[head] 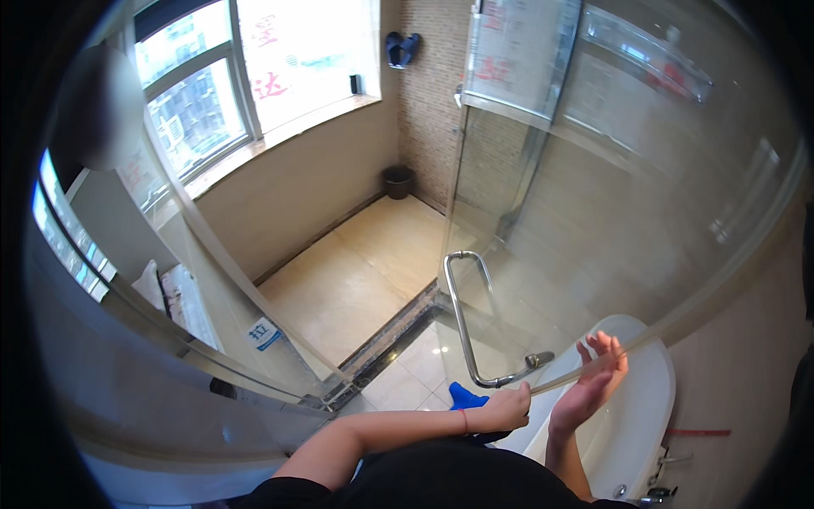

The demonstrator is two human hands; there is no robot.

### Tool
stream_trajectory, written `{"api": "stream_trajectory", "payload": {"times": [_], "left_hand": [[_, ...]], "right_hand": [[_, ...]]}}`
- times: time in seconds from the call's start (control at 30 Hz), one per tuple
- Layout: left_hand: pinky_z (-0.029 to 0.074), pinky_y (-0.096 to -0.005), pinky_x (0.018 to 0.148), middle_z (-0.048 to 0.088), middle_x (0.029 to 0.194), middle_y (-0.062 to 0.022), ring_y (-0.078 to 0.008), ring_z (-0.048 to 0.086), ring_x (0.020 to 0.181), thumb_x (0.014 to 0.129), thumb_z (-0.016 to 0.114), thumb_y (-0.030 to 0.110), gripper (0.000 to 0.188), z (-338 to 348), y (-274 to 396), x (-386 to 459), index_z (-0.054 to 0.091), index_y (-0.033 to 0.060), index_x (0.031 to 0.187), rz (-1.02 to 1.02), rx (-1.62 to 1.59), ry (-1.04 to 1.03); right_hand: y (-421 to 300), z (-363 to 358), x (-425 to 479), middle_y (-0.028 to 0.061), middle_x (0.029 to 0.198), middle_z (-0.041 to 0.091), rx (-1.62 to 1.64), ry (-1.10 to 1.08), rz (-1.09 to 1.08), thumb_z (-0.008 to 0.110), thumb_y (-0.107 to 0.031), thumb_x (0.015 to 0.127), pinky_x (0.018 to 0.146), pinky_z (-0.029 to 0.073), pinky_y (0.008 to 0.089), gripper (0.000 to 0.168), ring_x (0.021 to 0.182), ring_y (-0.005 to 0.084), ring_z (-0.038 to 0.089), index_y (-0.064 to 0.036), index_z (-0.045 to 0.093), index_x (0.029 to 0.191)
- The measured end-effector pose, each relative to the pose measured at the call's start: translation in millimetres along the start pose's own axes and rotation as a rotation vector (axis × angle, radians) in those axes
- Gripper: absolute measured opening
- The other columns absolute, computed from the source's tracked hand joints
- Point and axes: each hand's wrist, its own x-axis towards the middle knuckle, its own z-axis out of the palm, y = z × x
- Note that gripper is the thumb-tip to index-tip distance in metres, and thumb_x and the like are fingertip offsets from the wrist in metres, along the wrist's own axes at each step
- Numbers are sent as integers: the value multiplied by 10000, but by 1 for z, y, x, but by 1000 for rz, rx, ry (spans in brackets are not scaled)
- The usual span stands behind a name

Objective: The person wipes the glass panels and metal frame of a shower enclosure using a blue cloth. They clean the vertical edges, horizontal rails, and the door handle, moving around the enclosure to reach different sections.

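Note:
My left hand [507, 407], with a thin red band at its wrist, is closed around a narrow pale strip [559, 381] along the edge of a clear glass door [629, 210]. Farther along that edge is my right hand [591, 385], palm turned inward and fingers apart. It is at the strip; whether it presses on it I cannot tell. Just beyond my left hand, a chrome D-shaped door handle [466, 337] is fixed to the glass. Below my left wrist a bright blue object [467, 397] shows, partly hidden by my arm.
A white bathtub [658, 382] lies at the right, with chrome taps [674, 458]. Across a dark sill [407, 327] is a tan-floored shower area [343, 267] with a dark bin [399, 181] in its corner. Another glass panel [222, 280] with a sticker stands left, below the window [197, 95].

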Motion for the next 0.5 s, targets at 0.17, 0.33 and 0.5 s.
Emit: {"api": "stream_trajectory", "payload": {"times": [0.17,0.33,0.5], "left_hand": [[471,-489,645,610,770,-253,-425,602,751,812,627,269,690,26,0,29,287,-73,1305,22,-190,24],[484,-429,788,618,915,-285,-412,615,883,824,630,309,786,47,-8,24,238,-46,1405,123,-342,63],[441,-327,923,553,1217,-240,-307,567,1102,848,642,314,736,41,-15,20,299,-31,1399,-14,-639,-148]], "right_hand": [[55,-17,31,140,999,590,-112,237,-14,289,-361,1012,713,510,314,411,836,202,597,-2,464,1113],[88,-42,76,109,866,614,-302,385,-77,299,-344,1014,594,485,276,388,694,173,585,-15,502,1043],[131,-76,123,97,777,616,-333,418,-80,308,-345,1013,566,474,270,393,627,148,561,-17,524,1006]]}}
